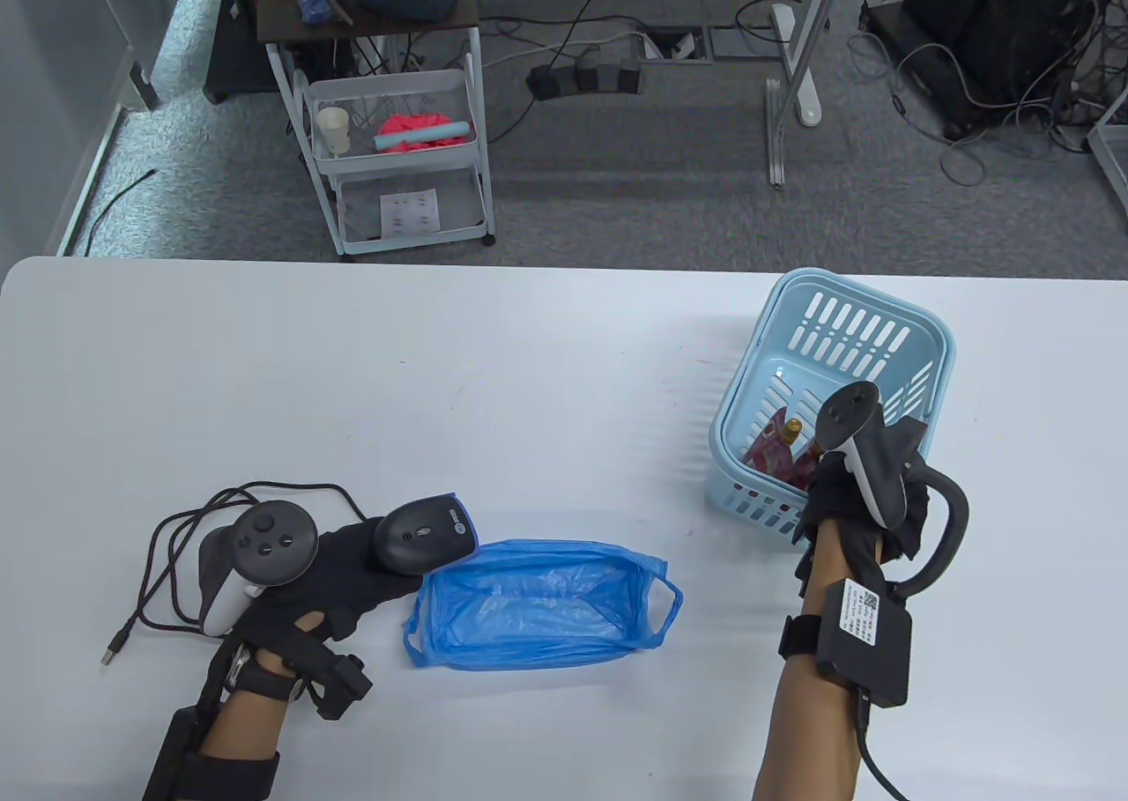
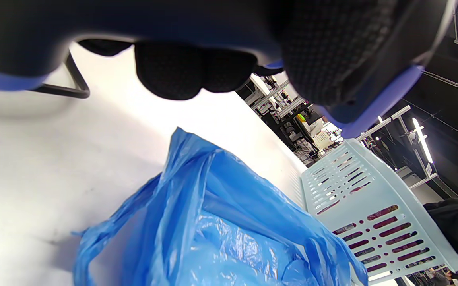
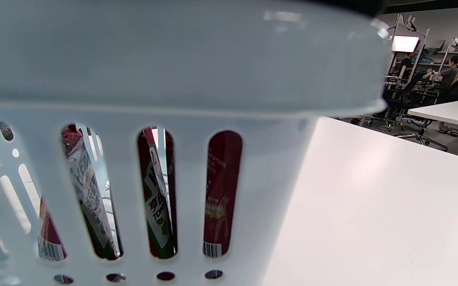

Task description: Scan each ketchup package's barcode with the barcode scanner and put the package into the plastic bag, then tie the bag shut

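Observation:
My left hand [image 1: 348, 576] lies on the table at the lower left and grips the dark barcode scanner [image 1: 423, 538], whose head points at the blue plastic bag [image 1: 529, 611]. The bag lies flat with its mouth open. In the left wrist view the scanner [image 2: 173, 24] fills the top and the bag [image 2: 221, 222] is below it. My right hand [image 1: 833, 488] reaches over the near rim of the light blue basket [image 1: 881, 303], where red ketchup packages [image 1: 774, 457] stand. The tracker hides its fingers. Through the basket's slots [image 3: 173, 59] I see the packages [image 3: 221, 198].
The scanner's black cable [image 1: 176, 528] loops on the white table [image 1: 441, 378] left of my left hand and ends in a loose USB plug [image 1: 110, 656]. A white trolley [image 1: 397, 158] stands on the floor beyond the table's far edge.

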`<action>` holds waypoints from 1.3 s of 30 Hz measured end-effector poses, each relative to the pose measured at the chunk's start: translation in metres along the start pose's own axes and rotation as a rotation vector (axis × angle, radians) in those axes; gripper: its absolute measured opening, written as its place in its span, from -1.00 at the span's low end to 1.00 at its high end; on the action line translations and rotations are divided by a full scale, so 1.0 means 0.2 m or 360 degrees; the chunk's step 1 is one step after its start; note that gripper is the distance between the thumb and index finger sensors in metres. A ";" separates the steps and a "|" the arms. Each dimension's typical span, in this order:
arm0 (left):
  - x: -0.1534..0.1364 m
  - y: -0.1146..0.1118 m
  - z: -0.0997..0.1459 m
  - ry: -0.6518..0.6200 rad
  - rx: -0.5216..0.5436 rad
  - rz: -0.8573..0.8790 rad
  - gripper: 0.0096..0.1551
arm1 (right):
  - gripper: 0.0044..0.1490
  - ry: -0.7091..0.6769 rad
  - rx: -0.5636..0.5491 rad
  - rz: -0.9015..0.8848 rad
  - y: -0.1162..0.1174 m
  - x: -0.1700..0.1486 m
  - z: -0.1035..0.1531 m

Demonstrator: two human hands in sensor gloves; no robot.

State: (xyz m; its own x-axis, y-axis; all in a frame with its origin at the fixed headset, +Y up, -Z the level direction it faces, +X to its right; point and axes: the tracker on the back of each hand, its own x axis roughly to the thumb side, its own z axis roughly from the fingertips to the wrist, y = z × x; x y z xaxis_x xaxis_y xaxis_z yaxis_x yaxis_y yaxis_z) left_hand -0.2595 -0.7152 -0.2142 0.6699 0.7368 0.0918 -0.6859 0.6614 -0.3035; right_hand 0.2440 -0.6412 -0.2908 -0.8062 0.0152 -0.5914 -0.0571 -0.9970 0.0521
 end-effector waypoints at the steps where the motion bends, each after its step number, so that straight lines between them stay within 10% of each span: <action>1: 0.00 0.00 0.00 0.0000 0.0000 0.0000 -0.41 | -0.42 -0.0001 -0.0006 -0.0010 0.00 0.00 0.00; 39: 0.00 0.00 0.01 -0.0055 0.0007 0.0024 -0.41 | -0.44 -0.0263 -0.0809 -0.0318 -0.57 -0.08 0.38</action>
State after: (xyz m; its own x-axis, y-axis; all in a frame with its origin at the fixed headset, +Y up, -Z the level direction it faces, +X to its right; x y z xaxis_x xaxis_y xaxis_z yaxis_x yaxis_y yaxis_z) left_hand -0.2600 -0.7154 -0.2130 0.6493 0.7510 0.1202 -0.6970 0.6508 -0.3010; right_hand 0.2183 -0.5219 -0.2262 -0.8926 0.1778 -0.4142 0.0400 -0.8840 -0.4658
